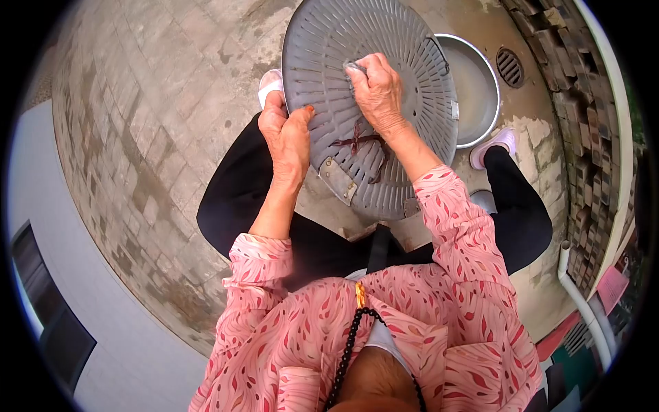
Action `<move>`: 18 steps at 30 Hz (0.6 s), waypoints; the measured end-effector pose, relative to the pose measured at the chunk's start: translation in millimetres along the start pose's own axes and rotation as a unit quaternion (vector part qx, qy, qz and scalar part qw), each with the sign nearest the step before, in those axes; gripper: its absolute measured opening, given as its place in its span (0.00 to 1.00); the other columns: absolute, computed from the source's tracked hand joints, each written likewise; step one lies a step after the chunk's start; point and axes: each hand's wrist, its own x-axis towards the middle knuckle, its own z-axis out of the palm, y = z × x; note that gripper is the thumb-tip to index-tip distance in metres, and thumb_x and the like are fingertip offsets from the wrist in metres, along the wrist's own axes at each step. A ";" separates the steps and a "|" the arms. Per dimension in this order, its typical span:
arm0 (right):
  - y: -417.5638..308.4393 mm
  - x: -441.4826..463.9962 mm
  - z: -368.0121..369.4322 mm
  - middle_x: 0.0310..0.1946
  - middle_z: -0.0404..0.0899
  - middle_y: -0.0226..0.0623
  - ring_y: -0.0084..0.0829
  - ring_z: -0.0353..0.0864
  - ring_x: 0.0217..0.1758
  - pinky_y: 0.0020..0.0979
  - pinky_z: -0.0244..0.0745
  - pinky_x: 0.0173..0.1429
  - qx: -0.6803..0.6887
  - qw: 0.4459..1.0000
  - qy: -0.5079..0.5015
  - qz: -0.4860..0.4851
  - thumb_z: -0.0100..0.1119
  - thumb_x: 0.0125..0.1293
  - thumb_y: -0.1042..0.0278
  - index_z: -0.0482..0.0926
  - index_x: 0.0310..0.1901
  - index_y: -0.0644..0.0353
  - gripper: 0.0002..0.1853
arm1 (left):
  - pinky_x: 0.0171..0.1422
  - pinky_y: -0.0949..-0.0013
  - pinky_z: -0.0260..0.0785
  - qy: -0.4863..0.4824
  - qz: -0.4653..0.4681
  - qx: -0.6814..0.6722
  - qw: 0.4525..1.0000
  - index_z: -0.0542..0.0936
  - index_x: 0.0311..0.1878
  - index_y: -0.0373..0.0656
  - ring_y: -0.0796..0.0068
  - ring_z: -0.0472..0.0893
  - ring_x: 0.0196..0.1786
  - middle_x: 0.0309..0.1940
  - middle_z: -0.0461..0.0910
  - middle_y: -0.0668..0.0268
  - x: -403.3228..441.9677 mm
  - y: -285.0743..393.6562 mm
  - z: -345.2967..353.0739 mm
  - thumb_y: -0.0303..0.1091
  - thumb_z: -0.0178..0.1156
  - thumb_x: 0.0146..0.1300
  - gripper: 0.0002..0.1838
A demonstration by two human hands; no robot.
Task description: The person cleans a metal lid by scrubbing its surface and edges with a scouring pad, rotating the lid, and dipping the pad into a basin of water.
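A large round grey slotted disc (329, 75) is tilted in front of my knees. My left hand (288, 141) grips its left edge, the thumb on the face of the disc. Near the disc's middle, my right hand (379, 93) is closed on a small grey scrubbing pad (355, 66) pressed against the slotted surface. Below my right hand a dark reddish cord (357, 139) is tied through the slots. A metal plate (337, 180) is fixed at the lower left rim.
A round metal basin (495, 103) with cloudy water stands behind the disc on the right. Beyond it are a floor drain (510, 67) and stacked bricks (583, 130). A small metal bowl (483, 200) is by my right leg. A white pipe (583, 302) stands at the lower right.
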 end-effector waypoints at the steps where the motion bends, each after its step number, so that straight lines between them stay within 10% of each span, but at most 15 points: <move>1: 14.1 -3.2 -1.4 0.31 0.75 0.43 0.47 0.79 0.34 0.43 0.73 0.37 -0.047 0.999 0.001 0.009 0.60 0.57 0.69 0.73 0.34 0.61 0.07 | 0.35 0.75 0.68 0.001 -0.003 0.004 1.000 0.72 0.36 0.36 0.81 0.73 0.30 0.31 0.76 0.66 0.4 -0.4 0.6 0.19 0.54 0.50 0.09; 9: -40.7 22.4 16.6 0.29 0.78 0.45 0.47 0.79 0.27 0.44 0.73 0.30 -0.005 0.995 0.030 -0.099 0.60 0.59 0.67 0.71 0.32 0.60 0.09 | 0.41 0.78 0.65 -0.005 0.003 -0.030 1.000 0.72 0.39 0.35 0.82 0.70 0.34 0.34 0.75 0.67 -4.7 11.8 7.6 0.18 0.51 0.50 0.11; 15: 24.7 17.2 2.3 0.28 0.77 0.47 0.50 0.80 0.29 0.47 0.73 0.31 -0.212 0.972 0.020 0.097 0.58 0.59 0.68 0.71 0.32 0.62 0.08 | 0.42 0.77 0.65 -0.008 0.002 -0.044 0.999 0.72 0.38 0.35 0.82 0.70 0.34 0.33 0.74 0.68 -6.2 11.1 12.4 0.18 0.51 0.50 0.11; 18: -52.2 36.2 22.5 0.26 0.77 0.45 0.49 0.79 0.28 0.43 0.72 0.31 -0.052 0.997 0.055 -0.031 0.60 0.58 0.68 0.71 0.31 0.62 0.08 | 0.42 0.75 0.68 -0.005 0.025 -0.014 1.000 0.72 0.37 0.36 0.81 0.72 0.33 0.33 0.76 0.67 -7.0 10.9 12.0 0.19 0.54 0.50 0.09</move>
